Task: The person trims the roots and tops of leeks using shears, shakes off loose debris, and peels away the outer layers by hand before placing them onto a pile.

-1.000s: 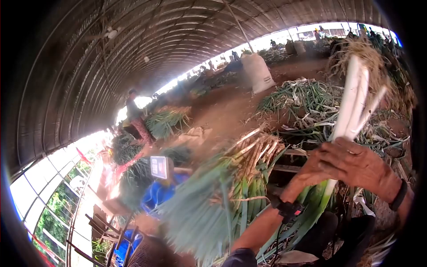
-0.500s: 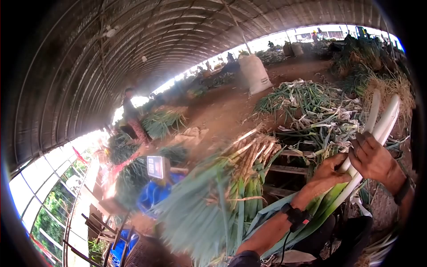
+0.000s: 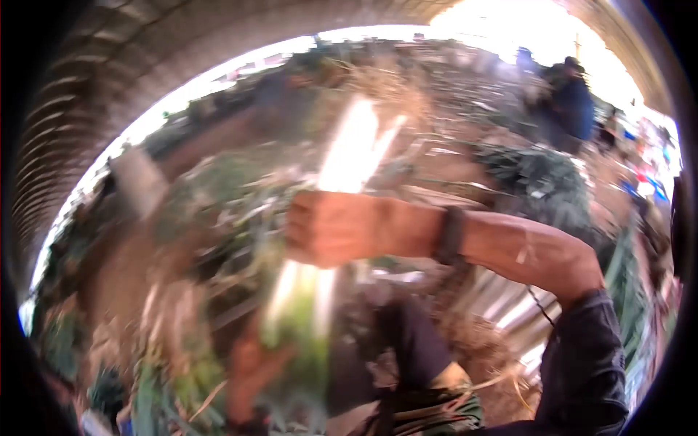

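Observation:
Several long leeks or large green onions [image 3: 349, 149], white at the root end and green below, stand upright in front of me, smeared by motion. My right hand [image 3: 331, 229] is wrapped round their white stalks, with a dark band on its wrist. Lower down, my left hand [image 3: 258, 370] is beside the green part; blur hides its fingers. A bundle with pale roots and green leaves [image 3: 171, 349] lies at the lower left.
White stalks with roots [image 3: 502, 305] lie right of my legs. Green leaves [image 3: 538, 182] are heaped behind them. A pale sack [image 3: 138, 182] stands at the left. A person in dark blue [image 3: 571, 105] is at the back right.
The view has swung to the right. My right hand and the stalks now appear nearer the middle, and my left hand is lower, apart from my right.

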The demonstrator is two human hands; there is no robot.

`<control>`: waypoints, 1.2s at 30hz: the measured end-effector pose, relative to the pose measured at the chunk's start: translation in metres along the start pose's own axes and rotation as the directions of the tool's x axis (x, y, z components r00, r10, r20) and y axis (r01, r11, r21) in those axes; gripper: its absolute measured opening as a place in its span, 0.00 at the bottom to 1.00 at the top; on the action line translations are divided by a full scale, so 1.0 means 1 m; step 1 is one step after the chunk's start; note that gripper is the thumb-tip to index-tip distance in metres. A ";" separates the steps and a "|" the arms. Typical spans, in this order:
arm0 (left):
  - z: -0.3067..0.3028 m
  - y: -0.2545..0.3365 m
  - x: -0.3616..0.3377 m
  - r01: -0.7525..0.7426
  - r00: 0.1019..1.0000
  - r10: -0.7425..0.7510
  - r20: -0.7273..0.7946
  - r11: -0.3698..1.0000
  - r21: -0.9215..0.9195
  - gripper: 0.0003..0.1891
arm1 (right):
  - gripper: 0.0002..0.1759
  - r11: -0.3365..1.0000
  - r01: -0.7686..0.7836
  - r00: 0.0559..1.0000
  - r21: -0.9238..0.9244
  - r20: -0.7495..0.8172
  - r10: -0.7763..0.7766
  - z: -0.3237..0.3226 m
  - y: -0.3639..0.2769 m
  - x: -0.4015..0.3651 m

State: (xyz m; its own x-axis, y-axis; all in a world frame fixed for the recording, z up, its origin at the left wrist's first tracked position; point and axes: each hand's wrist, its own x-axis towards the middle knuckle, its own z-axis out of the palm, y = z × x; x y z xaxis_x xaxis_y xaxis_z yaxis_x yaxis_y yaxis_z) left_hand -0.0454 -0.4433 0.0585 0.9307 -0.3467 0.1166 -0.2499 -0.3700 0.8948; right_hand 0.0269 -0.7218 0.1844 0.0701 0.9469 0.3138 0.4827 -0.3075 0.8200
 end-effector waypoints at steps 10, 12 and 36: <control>-0.082 -0.132 -0.015 0.128 0.859 -0.035 -0.511 0.981 0.148 0.36 | 0.07 0.928 -0.353 0.849 -0.120 0.376 0.371 -0.068 0.093 -0.188; -0.093 -0.143 -0.010 0.216 0.895 -0.081 -0.438 0.939 0.268 0.35 | 0.07 0.753 -0.570 0.371 -0.328 0.715 0.592 -0.139 0.092 -0.189; -0.009 -0.138 -0.034 0.265 0.963 -0.264 -0.051 0.896 0.357 0.27 | 0.15 -0.941 -0.042 -0.956 0.335 0.260 0.135 -0.152 -0.336 -0.467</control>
State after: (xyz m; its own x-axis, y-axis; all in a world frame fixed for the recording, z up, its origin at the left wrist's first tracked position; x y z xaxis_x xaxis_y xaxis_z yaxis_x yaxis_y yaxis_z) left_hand -0.0402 -0.3724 -0.0646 0.9760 -0.1921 -0.1023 -0.0727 -0.7307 0.6788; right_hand -0.3005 -1.0750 -0.1651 0.2246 -0.9226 -0.3137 -0.1646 0.2814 -0.9454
